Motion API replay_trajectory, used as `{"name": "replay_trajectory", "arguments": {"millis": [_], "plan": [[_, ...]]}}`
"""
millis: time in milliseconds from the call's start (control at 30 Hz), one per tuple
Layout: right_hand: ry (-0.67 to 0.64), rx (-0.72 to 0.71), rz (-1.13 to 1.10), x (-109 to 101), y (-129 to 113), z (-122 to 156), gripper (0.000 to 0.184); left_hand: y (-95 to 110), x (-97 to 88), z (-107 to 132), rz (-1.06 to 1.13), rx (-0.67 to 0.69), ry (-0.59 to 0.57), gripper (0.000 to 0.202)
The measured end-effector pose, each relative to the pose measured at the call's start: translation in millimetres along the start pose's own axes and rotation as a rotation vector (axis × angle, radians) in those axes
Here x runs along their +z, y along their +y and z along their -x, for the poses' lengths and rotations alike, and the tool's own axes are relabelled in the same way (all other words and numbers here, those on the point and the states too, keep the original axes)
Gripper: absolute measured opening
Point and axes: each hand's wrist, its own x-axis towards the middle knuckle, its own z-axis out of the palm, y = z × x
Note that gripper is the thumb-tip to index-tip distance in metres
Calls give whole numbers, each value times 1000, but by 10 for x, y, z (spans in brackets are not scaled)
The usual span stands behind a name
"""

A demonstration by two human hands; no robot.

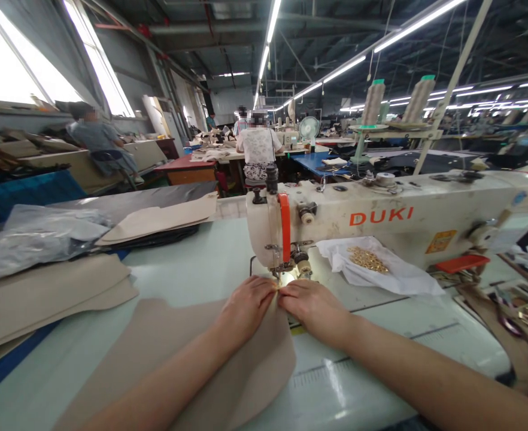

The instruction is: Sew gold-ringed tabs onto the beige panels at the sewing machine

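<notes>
A beige leather-like piece (165,347) lies on the pale sewing table (201,257), its far edge under the needle of the white DUKI sewing machine (381,218). My left hand (246,308) rests on the piece with fingers curled, pinching its edge just before the presser foot (279,272). My right hand (311,305) meets it fingertip to fingertip and presses the same edge down. What lies between the fingertips is hidden.
Stacked beige pieces (44,293) and a plastic bag (35,236) lie at the left. More cut pieces (160,218) sit behind. A white cloth with gold metal parts (367,260) lies under the machine arm. Straps and buckles (524,317) are at right. Other people work far back.
</notes>
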Motion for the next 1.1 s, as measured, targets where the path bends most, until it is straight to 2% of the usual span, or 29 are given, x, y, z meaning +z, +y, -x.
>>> {"name": "replay_trajectory", "arguments": {"millis": [567,900,1100], "plan": [[24,31,-9,69,64,-38,11,-121,29,-86,32,86,97,22],[26,39,-40,72,56,-43,13,-110,30,-94,14,86,92,24],[43,47,-39,80,44,-39,13,-87,12,-82,-1,59,44,19]]}}
